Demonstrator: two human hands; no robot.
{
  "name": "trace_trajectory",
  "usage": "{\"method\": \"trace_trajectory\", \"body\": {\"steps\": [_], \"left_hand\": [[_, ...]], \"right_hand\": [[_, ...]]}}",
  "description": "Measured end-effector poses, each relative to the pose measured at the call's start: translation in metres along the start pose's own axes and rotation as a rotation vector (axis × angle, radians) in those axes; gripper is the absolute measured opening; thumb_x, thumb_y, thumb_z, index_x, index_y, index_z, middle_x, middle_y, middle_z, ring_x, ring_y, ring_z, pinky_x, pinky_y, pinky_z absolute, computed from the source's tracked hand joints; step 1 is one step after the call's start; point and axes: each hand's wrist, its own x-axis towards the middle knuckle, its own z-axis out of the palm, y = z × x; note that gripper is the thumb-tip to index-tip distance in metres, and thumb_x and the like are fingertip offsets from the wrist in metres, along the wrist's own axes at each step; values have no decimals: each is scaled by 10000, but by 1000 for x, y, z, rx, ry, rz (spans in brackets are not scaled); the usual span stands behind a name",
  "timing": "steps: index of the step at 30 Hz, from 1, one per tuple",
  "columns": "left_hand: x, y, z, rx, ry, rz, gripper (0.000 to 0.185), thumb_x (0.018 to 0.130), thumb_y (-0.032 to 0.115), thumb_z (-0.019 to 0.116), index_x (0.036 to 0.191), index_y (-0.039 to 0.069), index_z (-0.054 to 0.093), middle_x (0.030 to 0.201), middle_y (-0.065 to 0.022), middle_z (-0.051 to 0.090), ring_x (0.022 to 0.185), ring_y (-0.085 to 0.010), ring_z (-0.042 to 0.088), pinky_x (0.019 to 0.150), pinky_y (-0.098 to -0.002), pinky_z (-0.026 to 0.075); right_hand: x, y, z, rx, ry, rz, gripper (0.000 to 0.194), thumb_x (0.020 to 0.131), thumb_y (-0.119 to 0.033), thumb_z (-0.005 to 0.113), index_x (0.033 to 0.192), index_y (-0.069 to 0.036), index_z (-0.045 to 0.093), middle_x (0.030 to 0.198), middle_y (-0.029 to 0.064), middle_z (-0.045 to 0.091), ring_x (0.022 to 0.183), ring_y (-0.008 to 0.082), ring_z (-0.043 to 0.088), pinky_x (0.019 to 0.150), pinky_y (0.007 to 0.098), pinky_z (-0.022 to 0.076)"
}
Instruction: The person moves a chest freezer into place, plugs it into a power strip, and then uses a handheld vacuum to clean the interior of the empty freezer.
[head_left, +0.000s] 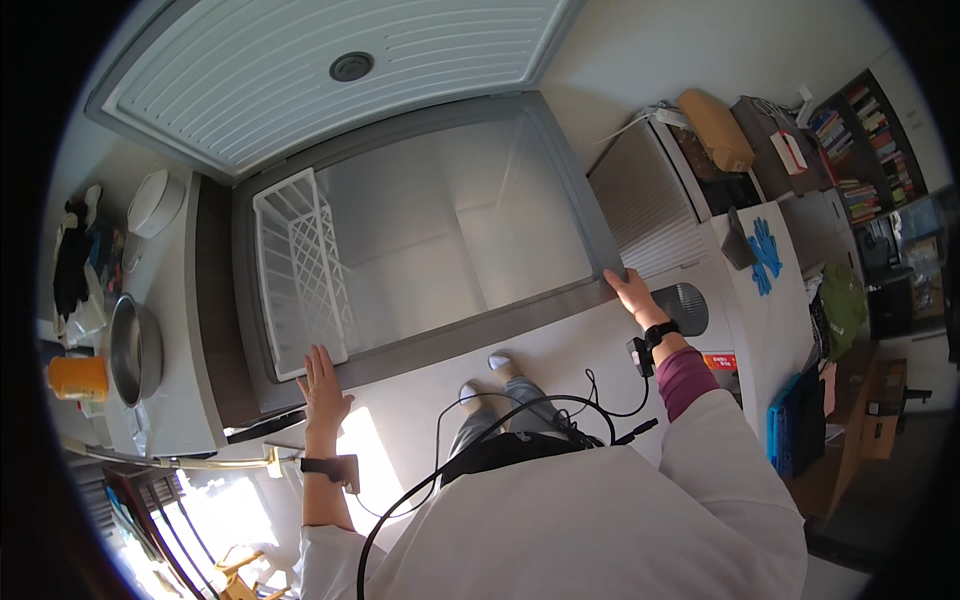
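Note:
Before me stands a chest freezer (465, 319) with its ribbed white lid (300, 75) raised against the wall. Inside, the pale metal liner (450, 225) shows, and a white wire-style basket (300, 270) hangs at the left end. My left hand (325, 390) lies with fingers apart at the front rim, close to the basket's near corner. On the freezer's front right corner rests my right hand (634, 296), its thumb on the rim; its fingers are partly hidden. Neither hand seems to hold anything.
A steel bowl (136, 350), an orange container (79, 378) and a white lidded pot (156, 203) stand on the left counter. Blue gloves (763, 255) lie on a white surface to the right. Black cables (517, 409) hang across my front. A cardboard box (716, 131) sits back right.

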Motion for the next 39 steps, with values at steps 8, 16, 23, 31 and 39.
{"method": "trace_trajectory", "body": {"steps": [8,16,23,31,39], "left_hand": [[4,111,-12,-16,-37,508,974,738,103,787,1513,22,202,1601,-176,118,1474,-391,114,1170,-566,165],[3,189,6,54,-176,655,862,755,99,772,1476,26,303,1579,-172,203,1450,-413,183,1147,-571,227],[-2,213,26,-13,-98,499,857,752,67,756,1468,-10,291,1565,-210,213,1440,-445,182,1147,-542,250],[-20,270,48,34,-26,177,920,728,112,784,1414,-169,239,1566,-287,75,1440,-475,123,1177,-464,235],[-18,287,47,58,-47,19,924,734,133,783,1412,-177,237,1573,-280,46,1453,-452,108,1173,-463,240]], "right_hand": [[-48,65,-69,-105,-10,231,888,900,-584,523,1435,97,325,1415,311,436,1317,403,444,1081,403,363],[-30,142,-170,-235,304,148,800,873,-480,602,1397,90,397,1448,282,410,1343,407,396,1092,415,360],[59,195,-265,-497,347,141,737,835,-359,654,1413,30,413,1537,239,276,1337,435,376,1090,462,365],[147,240,-310,-573,225,85,721,865,-224,648,1485,-56,319,1564,220,208,1361,458,323,1087,499,369],[186,263,-310,-647,251,83,599,891,-128,616,1420,-27,354,1352,246,425,1166,452,497,977,506,449]]}}
